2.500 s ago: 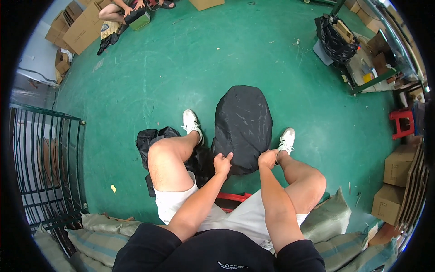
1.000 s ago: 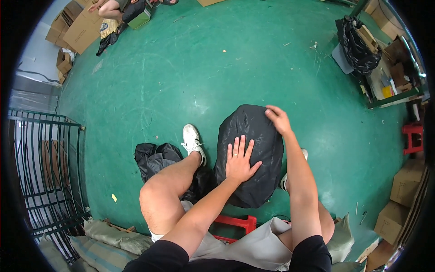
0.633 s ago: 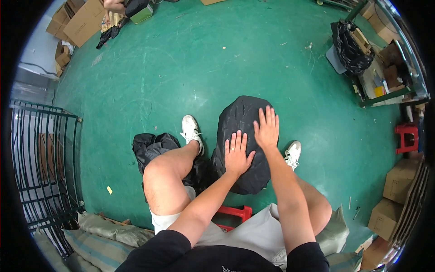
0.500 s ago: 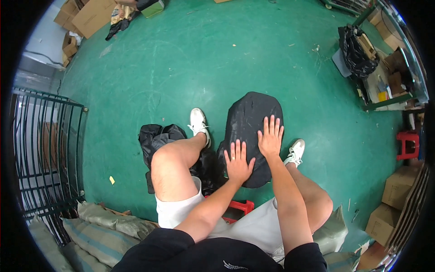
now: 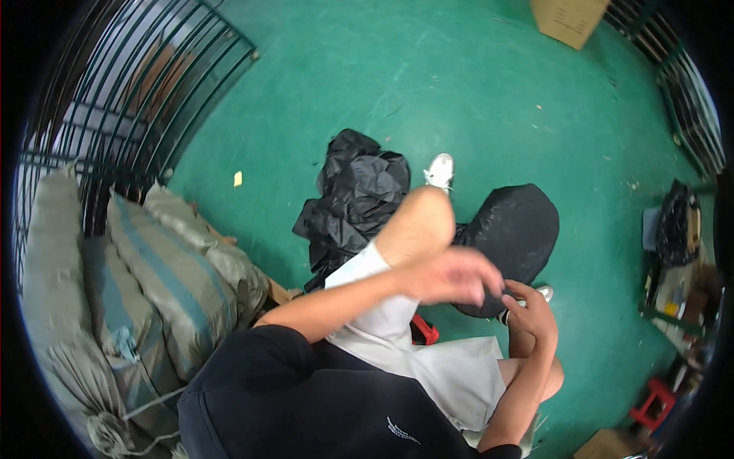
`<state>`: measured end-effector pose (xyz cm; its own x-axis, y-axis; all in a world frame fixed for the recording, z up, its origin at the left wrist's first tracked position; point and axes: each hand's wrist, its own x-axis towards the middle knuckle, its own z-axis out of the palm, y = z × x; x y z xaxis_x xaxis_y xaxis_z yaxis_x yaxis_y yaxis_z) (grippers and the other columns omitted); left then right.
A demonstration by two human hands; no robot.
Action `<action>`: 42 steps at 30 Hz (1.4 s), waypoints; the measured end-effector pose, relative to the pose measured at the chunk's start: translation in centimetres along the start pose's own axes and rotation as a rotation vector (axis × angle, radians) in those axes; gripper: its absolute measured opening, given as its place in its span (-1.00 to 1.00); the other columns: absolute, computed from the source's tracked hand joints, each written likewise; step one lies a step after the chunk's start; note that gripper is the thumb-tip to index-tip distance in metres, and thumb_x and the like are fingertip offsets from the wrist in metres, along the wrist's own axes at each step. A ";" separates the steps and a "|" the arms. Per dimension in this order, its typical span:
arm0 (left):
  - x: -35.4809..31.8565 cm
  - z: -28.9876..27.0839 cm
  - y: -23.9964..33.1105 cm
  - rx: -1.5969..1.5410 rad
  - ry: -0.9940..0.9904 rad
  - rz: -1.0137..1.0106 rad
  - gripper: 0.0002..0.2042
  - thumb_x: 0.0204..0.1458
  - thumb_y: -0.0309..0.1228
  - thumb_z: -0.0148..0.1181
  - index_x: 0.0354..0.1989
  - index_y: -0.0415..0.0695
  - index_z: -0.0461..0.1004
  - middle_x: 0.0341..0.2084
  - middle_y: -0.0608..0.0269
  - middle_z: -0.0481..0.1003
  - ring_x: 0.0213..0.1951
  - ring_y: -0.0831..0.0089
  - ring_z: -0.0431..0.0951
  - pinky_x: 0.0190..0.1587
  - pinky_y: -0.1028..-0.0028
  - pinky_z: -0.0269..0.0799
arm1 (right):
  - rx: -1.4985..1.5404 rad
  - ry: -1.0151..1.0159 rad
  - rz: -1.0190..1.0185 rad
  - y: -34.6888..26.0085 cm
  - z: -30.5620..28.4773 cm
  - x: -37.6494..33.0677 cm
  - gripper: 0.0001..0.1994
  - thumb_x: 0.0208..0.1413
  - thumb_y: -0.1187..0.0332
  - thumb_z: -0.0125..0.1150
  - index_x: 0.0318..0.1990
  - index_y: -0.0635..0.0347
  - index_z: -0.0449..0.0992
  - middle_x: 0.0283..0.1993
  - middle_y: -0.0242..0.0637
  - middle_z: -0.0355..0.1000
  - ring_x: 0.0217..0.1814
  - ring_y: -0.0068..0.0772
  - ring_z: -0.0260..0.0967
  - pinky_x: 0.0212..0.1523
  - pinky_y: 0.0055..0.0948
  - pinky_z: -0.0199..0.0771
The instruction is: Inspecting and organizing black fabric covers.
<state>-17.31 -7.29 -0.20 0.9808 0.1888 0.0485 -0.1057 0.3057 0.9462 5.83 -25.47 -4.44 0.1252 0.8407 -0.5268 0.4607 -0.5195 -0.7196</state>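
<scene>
A black, rounded, flat bundle [image 5: 511, 239] that looks wrapped in dark sheeting lies on the floor between my feet. My left hand [image 5: 459, 277] is in front of its near left side, smeared by motion, so its finger positions are unclear. By the bundle's near edge, my right hand [image 5: 531, 314] has bent fingers, with thumb and forefinger apart and nothing visible between them. The fingertips of both hands come close together; whether they touch is unclear. Crumpled black plastic bags [image 5: 359, 195] lie to the left, beside my left leg.
Stuffed woven sacks [image 5: 157, 264] stand at the left, below a green metal rack [image 5: 183, 84]. A cardboard box [image 5: 572, 19] is at the far right. Along the right side are a black bag-lined bin [image 5: 677, 226] and a red stool [image 5: 652, 403].
The view has turned left, toward the sacks. Both hands have lifted from flat on the black bundle and drawn together near its close edge.
</scene>
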 end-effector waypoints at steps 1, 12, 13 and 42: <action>-0.5 -3.7 -0.9 -0.064 0.173 0.429 -0.75 0.24 -0.31 0.08 -0.06 -0.23 0.46 -0.20 0.05 0.56 -0.21 0.42 0.59 -0.12 0.43 0.51 | -0.141 0.106 0.025 0.0 -0.4 0.0 -0.55 0.10 0.24 0.25 0.11 0.29 0.48 0.09 0.05 0.47 0.11 0.00 0.45 0.11 -0.24 0.42; -23.1 -18.8 -21.6 1.083 1.036 -1.243 -0.38 -0.10 -0.04 0.37 0.18 0.11 0.37 0.20 0.07 0.32 0.28 0.08 0.24 0.24 0.12 0.22 | -0.256 0.053 0.158 2.4 -0.1 5.3 -0.48 0.12 0.25 0.24 0.22 0.24 0.36 0.14 0.06 0.43 0.16 0.00 0.43 0.13 -0.22 0.43; -23.2 -18.7 -21.6 1.076 1.030 -1.243 -0.38 -0.10 -0.04 0.37 0.18 0.11 0.37 0.20 0.07 0.32 0.28 0.08 0.24 0.24 0.12 0.22 | -0.231 0.049 0.139 2.5 -0.1 5.4 -0.47 0.12 0.24 0.24 0.23 0.24 0.35 0.15 0.07 0.42 0.17 0.01 0.43 0.14 -0.21 0.43; 18.7 -1.6 7.1 0.153 0.489 0.360 -0.68 0.24 -0.23 0.14 -0.35 -0.30 0.56 -0.58 0.49 0.46 -0.52 0.74 0.32 -0.48 0.60 0.30 | 0.681 0.337 -0.352 -0.9 -3.1 5.9 -0.32 0.11 0.23 0.32 0.33 0.22 0.17 0.28 -0.03 0.27 0.28 -0.21 0.31 0.24 -0.28 0.30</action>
<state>0.01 -0.11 6.90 0.6959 0.6713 0.2552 -0.3555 0.0132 0.9346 8.86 -19.63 -5.53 0.3791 0.9155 -0.1349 -0.0962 -0.1061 -0.9897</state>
